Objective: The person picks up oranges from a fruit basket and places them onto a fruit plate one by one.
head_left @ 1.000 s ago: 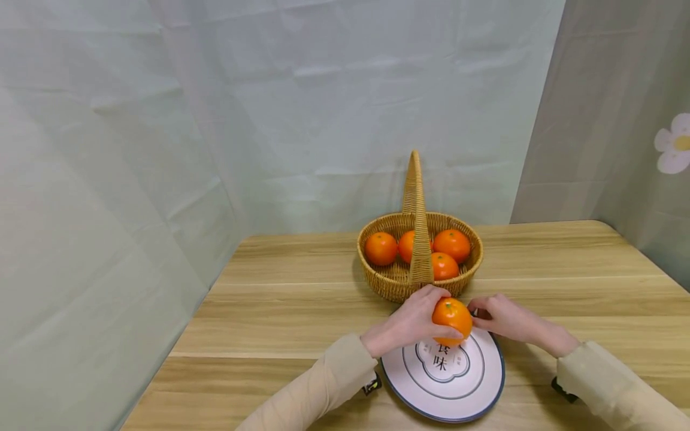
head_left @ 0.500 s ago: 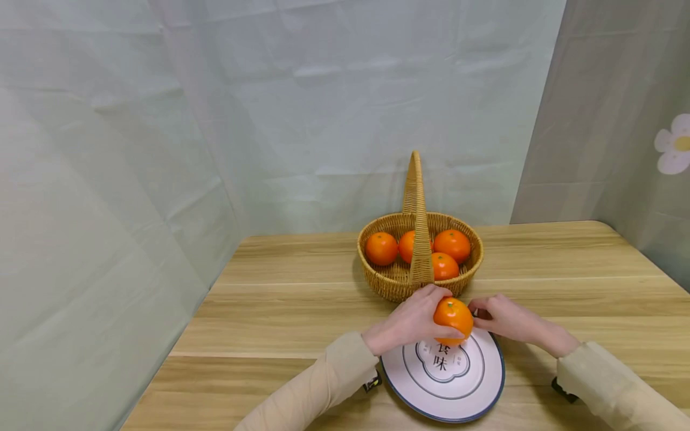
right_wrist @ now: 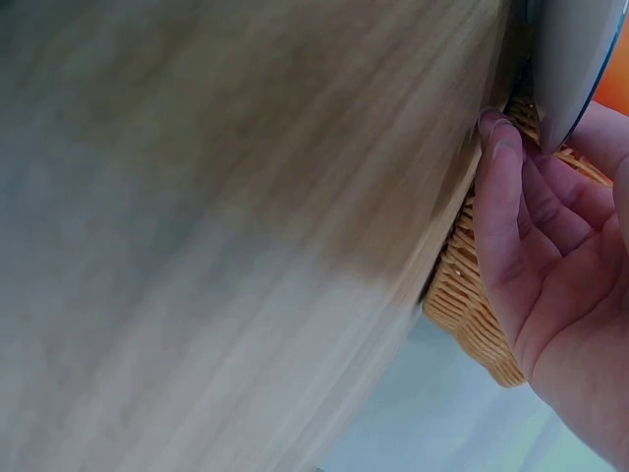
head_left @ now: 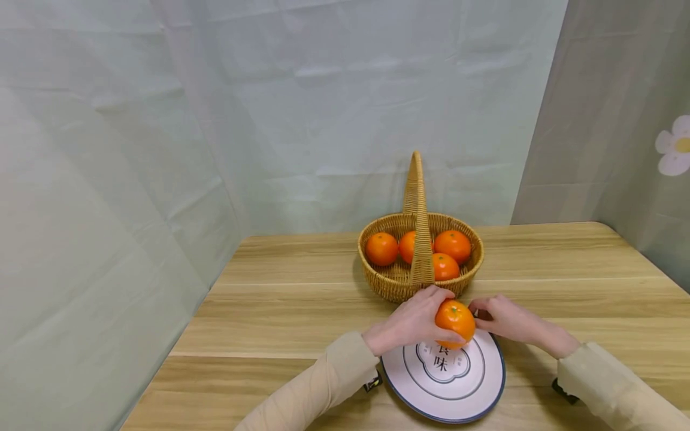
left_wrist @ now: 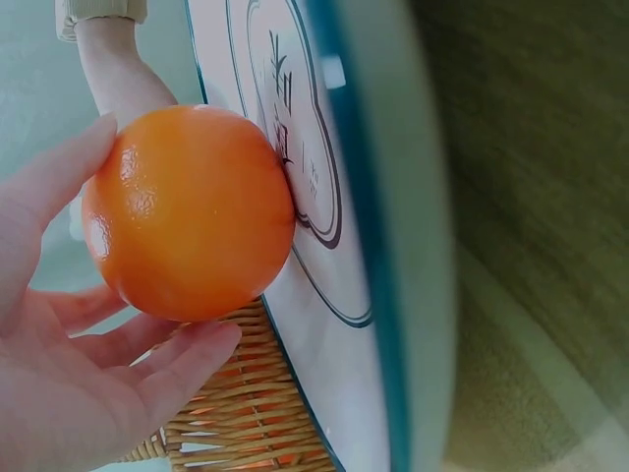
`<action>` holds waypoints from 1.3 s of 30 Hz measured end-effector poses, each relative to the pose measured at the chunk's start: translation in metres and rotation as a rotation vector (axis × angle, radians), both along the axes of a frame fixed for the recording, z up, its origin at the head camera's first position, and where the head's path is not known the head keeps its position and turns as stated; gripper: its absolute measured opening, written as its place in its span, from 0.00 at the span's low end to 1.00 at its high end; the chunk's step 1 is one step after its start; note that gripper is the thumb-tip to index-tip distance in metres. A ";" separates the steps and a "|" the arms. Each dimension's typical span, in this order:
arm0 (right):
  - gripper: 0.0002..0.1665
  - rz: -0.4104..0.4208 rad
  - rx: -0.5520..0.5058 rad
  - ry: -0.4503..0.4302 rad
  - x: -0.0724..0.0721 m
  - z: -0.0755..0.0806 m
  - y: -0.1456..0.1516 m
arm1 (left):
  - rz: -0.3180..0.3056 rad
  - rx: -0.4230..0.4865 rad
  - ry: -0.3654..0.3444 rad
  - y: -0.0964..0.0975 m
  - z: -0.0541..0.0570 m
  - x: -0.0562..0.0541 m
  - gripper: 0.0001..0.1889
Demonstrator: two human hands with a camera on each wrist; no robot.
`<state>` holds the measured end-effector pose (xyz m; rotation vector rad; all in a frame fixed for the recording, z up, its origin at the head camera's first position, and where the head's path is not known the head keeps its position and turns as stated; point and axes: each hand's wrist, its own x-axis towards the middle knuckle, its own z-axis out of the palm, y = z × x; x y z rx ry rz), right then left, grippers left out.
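Four oranges (head_left: 381,249) sit in the basket (head_left: 387,290); a fifth orange (head_left: 456,321) is over the far side of the plate (head_left: 450,404) (resting or not, I cannot tell), held between thumb and fingers of the left hand (head_left: 411,324). The right hand (head_left: 507,318) pinches the plate's rim.

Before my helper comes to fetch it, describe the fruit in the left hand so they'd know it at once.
On the wooden table stands a wicker basket. Nearer the camera is a blue-rimmed white plate, and over it the left hand grips an orange. Unlike the four oranges visible in the basket, it alone is held.
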<state>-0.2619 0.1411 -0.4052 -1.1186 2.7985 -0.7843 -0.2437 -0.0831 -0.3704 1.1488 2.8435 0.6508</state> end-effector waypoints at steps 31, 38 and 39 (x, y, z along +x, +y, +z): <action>0.03 -0.005 -0.001 -0.023 0.001 0.000 0.000 | -0.032 0.040 0.021 -0.012 0.008 0.003 0.36; 0.03 -0.004 -0.004 -0.042 0.002 0.002 -0.001 | -0.046 0.042 0.029 -0.018 0.019 0.005 0.36; 0.04 -0.005 -0.004 -0.044 0.002 0.002 -0.001 | -0.045 0.042 0.026 -0.019 0.021 0.005 0.36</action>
